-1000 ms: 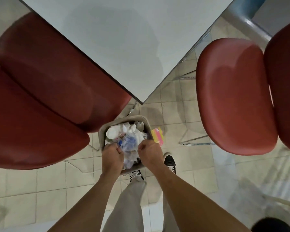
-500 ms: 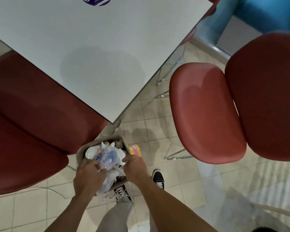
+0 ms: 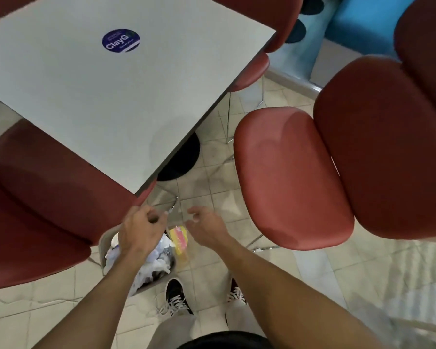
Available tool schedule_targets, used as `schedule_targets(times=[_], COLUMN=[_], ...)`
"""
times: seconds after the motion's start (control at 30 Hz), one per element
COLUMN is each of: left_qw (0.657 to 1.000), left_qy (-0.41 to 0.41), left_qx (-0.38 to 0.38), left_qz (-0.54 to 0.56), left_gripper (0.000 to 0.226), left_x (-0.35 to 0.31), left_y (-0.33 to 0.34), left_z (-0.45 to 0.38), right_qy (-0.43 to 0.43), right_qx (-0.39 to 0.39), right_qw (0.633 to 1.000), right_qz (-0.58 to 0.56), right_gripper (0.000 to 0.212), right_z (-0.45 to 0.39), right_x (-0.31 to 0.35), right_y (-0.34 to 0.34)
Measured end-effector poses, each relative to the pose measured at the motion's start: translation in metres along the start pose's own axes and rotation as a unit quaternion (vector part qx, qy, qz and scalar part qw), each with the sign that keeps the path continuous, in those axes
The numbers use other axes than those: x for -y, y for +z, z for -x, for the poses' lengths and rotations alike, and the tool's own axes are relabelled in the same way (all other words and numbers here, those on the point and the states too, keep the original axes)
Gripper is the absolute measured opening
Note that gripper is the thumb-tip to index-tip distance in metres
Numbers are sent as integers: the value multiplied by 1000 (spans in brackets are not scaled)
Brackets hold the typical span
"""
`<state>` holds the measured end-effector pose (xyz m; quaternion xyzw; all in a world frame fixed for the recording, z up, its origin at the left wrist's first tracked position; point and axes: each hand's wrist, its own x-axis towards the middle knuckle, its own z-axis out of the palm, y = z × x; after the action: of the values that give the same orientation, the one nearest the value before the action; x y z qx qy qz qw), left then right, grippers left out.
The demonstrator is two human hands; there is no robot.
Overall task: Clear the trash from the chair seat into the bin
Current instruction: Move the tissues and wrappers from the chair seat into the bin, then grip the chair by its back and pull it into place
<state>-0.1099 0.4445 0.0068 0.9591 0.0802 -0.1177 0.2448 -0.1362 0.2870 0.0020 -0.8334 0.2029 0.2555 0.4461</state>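
A small grey bin (image 3: 108, 241) stands on the tiled floor by my feet, stuffed with crumpled white paper and plastic trash (image 3: 156, 260). My left hand (image 3: 139, 229) hovers over the bin with its fingers curled and nothing in them. Just right of the bin, above the floor, my right hand (image 3: 205, 226) is empty with its fingers spread. The red chair seat (image 3: 290, 177) on the right is bare. On the left, another red chair seat (image 3: 48, 197) sits partly under the table and shows no trash.
A pink and yellow packet (image 3: 178, 239) lies on the floor just right of the bin. The grey table (image 3: 106, 96) with a round blue sticker (image 3: 120, 40) fills the upper left. More red chairs stand at the far right and back. My shoes (image 3: 176, 298) are below the bin.
Both hands have lifted out of the bin and let go of the trash, which stays inside. The view has tilted up, showing more of the table.
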Motion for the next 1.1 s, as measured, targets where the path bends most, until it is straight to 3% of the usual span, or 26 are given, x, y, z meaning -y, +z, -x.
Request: schedule_targets(times=[0.37, 0.73, 1.1], left_qw=[992, 956, 954], left_qy=[115, 277, 282], left_qx=[-10, 75, 64], left_qz=[56, 57, 76], left_gripper=[19, 23, 29], left_x=[-154, -250, -359], left_y=[16, 39, 101], left_z=[25, 58, 101], right_qy=[-49, -27, -40], right_qx=[-89, -199, -215], right_qw=[995, 980, 976], right_qz=[19, -16, 22], right_gripper=[39, 32, 31], right_z=[35, 90, 98], right_x=[-34, -94, -163], right_y=[-167, -263, -382])
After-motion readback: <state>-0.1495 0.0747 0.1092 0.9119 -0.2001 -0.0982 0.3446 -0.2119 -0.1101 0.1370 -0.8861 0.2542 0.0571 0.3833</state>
